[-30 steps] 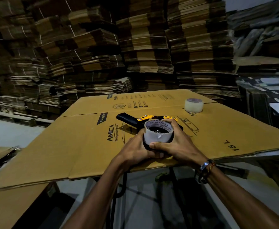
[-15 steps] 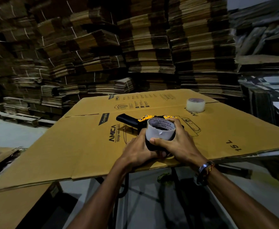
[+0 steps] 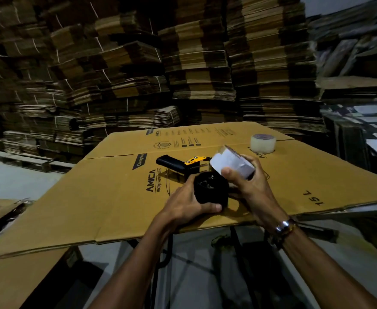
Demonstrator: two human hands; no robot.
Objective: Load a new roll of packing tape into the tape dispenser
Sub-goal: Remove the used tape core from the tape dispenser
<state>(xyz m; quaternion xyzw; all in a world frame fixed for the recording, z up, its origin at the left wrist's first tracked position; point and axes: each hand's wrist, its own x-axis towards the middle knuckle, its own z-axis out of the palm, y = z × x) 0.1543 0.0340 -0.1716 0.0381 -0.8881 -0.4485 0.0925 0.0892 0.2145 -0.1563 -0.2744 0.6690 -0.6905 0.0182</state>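
A black and yellow tape dispenser [image 3: 178, 167] lies on a flattened cardboard box [image 3: 107, 197], handle pointing left. Its black spool hub [image 3: 211, 189] is bare, and my left hand [image 3: 187, 205] grips it from the left and below. My right hand [image 3: 247, 184] holds a white empty tape core [image 3: 232, 162], lifted off the hub and tilted up to the right. A full roll of clear packing tape [image 3: 263, 143] stands on the cardboard at the far right, apart from both hands.
Tall stacks of flattened cartons [image 3: 196, 63] fill the whole background. More cardboard sheets [image 3: 15, 282] lie low at the left. A dark table frame [image 3: 234, 253] shows under the box's near edge, and printed sheets [image 3: 361, 121] pile up at the right.
The white core sat on the dispenser's hub between both hands; my right hand has pulled it off and up to the right, baring the black hub. My left hand stays on the hub.
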